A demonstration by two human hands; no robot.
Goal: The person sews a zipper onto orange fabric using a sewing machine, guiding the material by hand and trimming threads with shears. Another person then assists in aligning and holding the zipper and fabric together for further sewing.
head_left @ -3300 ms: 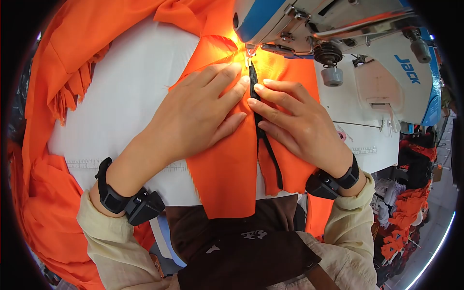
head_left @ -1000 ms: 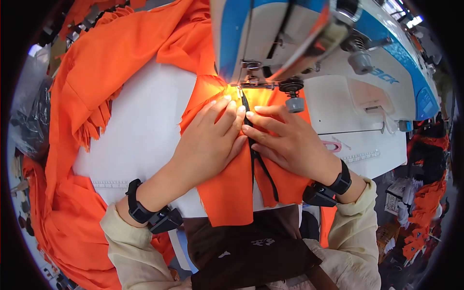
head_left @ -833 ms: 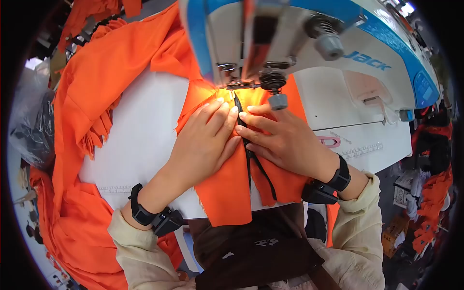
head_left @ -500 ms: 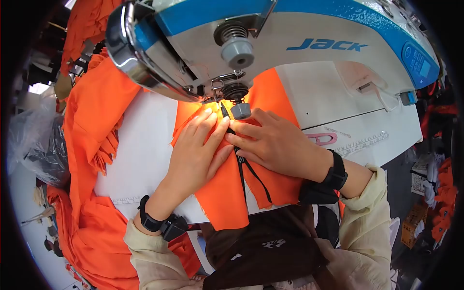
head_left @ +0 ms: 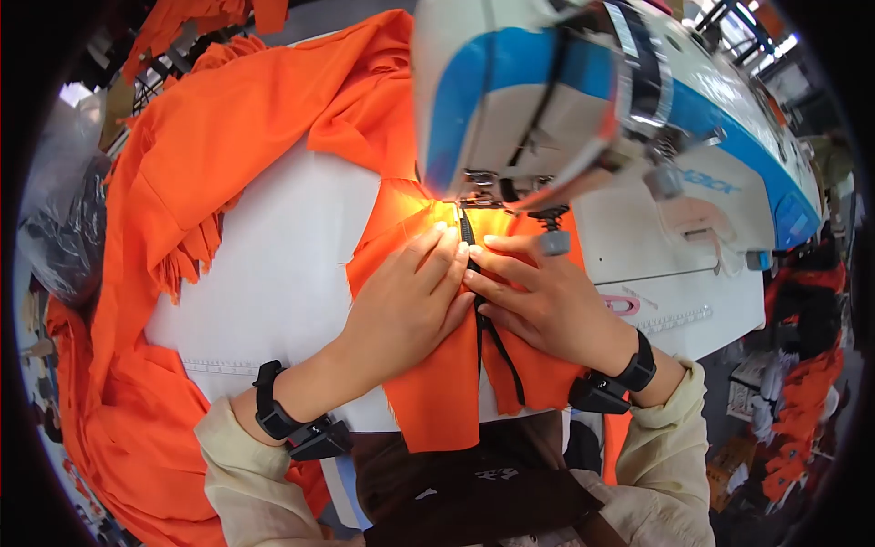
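Observation:
Orange fabric (head_left: 433,401) lies under the head of a white and blue sewing machine (head_left: 583,82), with a black zipper strip (head_left: 497,342) running down its middle. My left hand (head_left: 406,296) rests on the fabric left of the strip, fingers extended and fingertips close to the lit needle area. On the right side, my right hand (head_left: 556,301) lies on the fabric with fingers spread, its fingertips at the strip's edge. Both hands press from above, and their fingertips nearly meet. The needle is too small to make out.
A large heap of orange fabric (head_left: 191,155) extends along the left and behind the white table (head_left: 273,264). A pink item (head_left: 622,304) and a printed ruler scale (head_left: 676,319) are at the right. Plastic bags (head_left: 68,228) hang at the far left.
The view has turned, so the machine head appears further right and from its end. Both hands remain flat beside the strip. More orange fabric shows behind the table.

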